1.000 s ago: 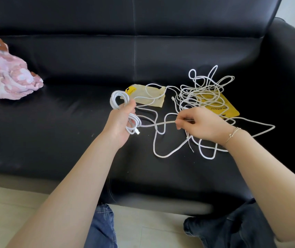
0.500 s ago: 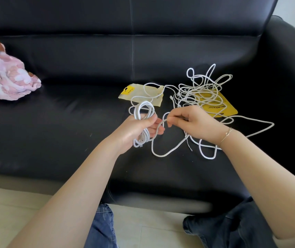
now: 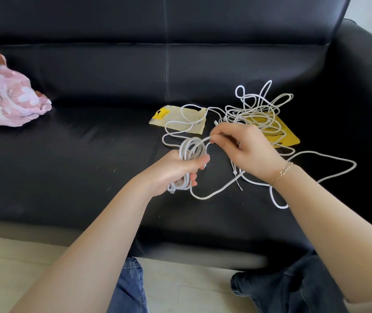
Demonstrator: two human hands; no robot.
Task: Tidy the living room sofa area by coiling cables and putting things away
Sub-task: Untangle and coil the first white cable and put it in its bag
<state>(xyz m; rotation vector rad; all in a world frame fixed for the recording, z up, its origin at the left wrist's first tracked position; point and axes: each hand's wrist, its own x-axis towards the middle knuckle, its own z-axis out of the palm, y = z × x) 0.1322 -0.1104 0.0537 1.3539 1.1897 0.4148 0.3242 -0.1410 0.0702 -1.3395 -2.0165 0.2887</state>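
1. Closest in, the left hand [image 3: 176, 170] had its fingers curled tight round a small coil of white round cable [image 3: 193, 150], loops poking up above the thumb and a plug end hanging out just below the fingers.
2. Right beside it, the right hand [image 3: 246, 152] was pinching the free run of that same cable between thumb and fingertips [image 3: 214, 137], just off the top of the coil, other fingers loosely bent.
3. So, my read: mid-wrap, one more loop about to go on. Coiling step, nowhere near done.
4. Under and past the right-hand fingers, slack white cable trailed over the black leather sofa seat [image 3: 90, 154] in big lazy loops.
5. Beyond the fingertips sat the tangled heap of white cable [image 3: 259, 109], partly over a flat yellow packet [image 3: 286, 134]; a pale clear pouch with a yellow label [image 3: 180, 118] lay just beyond the coil.
6. Next move probably needs the slack fed round without dragging the tangle along.
7. Far off from the left-hand fingers: a crumpled pink patterned cloth [image 3: 6, 98].
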